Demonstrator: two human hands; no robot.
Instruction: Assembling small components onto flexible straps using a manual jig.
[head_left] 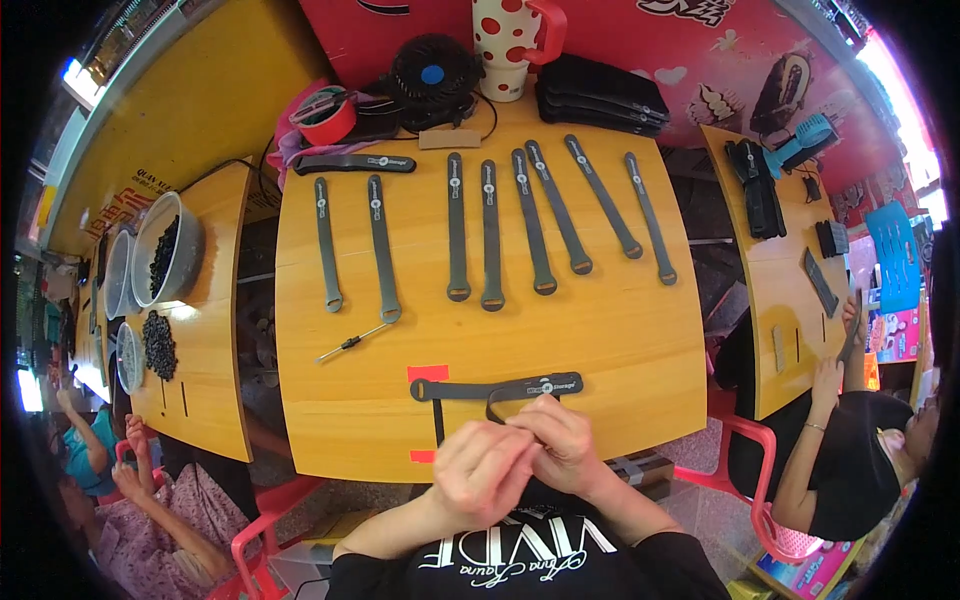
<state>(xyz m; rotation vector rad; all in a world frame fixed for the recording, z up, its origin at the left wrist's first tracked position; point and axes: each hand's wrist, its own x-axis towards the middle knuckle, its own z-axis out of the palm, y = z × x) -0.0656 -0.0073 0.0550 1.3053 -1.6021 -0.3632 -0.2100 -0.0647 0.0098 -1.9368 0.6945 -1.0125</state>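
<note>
At the near edge of the table, my left hand (483, 470) and my right hand (562, 440) meet with fingertips pinched together. A thin black strip (494, 406) curves up into them; its end is hidden by my fingers. Just beyond lies a dark grey hook-and-loop strap (460, 391), flat and crosswise, with a slotted round end on the left and a printed black end on the right. Under its left part a narrow black line (438, 425) runs toward me between two red tape pieces (423, 456).
Several similar straps (457, 230) lie lengthwise farther back, near a thin metal-tipped tool (352, 343). Behind them stand a black fan (432, 75), a spotted tumbler (503, 50) and stacked black straps (600, 95). Co-workers sit left and right at side tables, one with tubs (185, 270).
</note>
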